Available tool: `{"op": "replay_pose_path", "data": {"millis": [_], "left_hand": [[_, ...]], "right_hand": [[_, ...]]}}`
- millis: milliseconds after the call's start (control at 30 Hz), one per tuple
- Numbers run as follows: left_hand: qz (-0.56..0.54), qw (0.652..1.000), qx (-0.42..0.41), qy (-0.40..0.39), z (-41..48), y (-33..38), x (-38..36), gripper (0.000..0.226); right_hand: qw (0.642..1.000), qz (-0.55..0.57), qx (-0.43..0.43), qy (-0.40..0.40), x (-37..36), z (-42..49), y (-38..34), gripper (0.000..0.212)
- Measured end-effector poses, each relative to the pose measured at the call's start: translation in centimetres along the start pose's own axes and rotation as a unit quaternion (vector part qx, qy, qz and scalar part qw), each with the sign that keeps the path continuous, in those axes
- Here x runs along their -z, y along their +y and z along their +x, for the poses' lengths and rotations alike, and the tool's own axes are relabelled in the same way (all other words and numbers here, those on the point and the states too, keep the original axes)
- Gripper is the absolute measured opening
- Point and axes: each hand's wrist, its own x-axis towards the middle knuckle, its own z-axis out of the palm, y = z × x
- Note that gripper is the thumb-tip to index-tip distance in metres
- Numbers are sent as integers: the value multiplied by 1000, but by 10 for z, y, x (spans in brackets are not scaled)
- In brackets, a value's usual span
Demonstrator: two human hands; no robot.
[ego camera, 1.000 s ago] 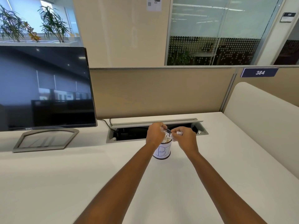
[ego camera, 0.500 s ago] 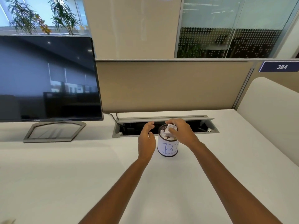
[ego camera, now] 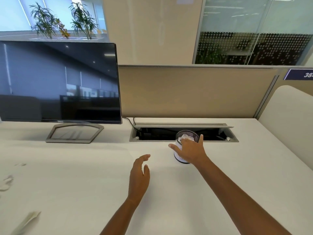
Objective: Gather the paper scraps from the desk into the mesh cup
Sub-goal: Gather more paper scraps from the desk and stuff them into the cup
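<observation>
A: So, what's different from a moment ago?

B: Half a second back the right hand (ego camera: 189, 150) was at the mouth of the black mesh cup (ego camera: 194, 135), tucking paper in, and the left hand (ego camera: 139, 177) stood close beside it. Now both have let go. The right hand hangs in front of the cup, fingers spread and nothing in them. Whether it brushes the cup's white label I cannot tell. The left hand has drawn back and leftward, apart from the cup, with its fingers straight, relaxed and empty too.

A: And the paper?

B: Crumpled white paper (ego camera: 185, 137) sits inside the cup, heaped near the rim. The cup stands upright on the white desk (ego camera: 84, 184), just in front of the open cable trough (ego camera: 159, 134) at the back.

A: Then the job is finished?

B: I'd judge not. The view has swung left, and white paper scraps (ego camera: 6, 182) now show at the desk's far left edge, nearer to us than the dark flat monitor (ego camera: 57, 82). One folded strip (ego camera: 28, 219) lies low in the corner, with smaller bits above it. They're blurred, so I can't count them.

A: What does that mean for the next step?

B: That load is delivered and both hands are free. My guess is the left hand goes for those scraps, being nearer. They lie well apart from the cup, so either they get carried across or the cup is brought over.
</observation>
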Motion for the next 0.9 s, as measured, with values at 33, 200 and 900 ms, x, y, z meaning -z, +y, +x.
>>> {"op": "replay_pose_path", "data": {"millis": [33, 200, 900], "left_hand": [[8, 1000, -1, -4, -4, -2, 6, 34], [50, 999, -16, 2, -21, -15, 46, 34], [305, 943, -48, -127, -83, -78, 168, 42]], "right_hand": [[1000, -8, 0, -12, 2, 1, 1, 73], [999, 13, 4, 31, 18, -7, 2, 61], [975, 179, 94, -88, -107, -204, -175, 43]]}}
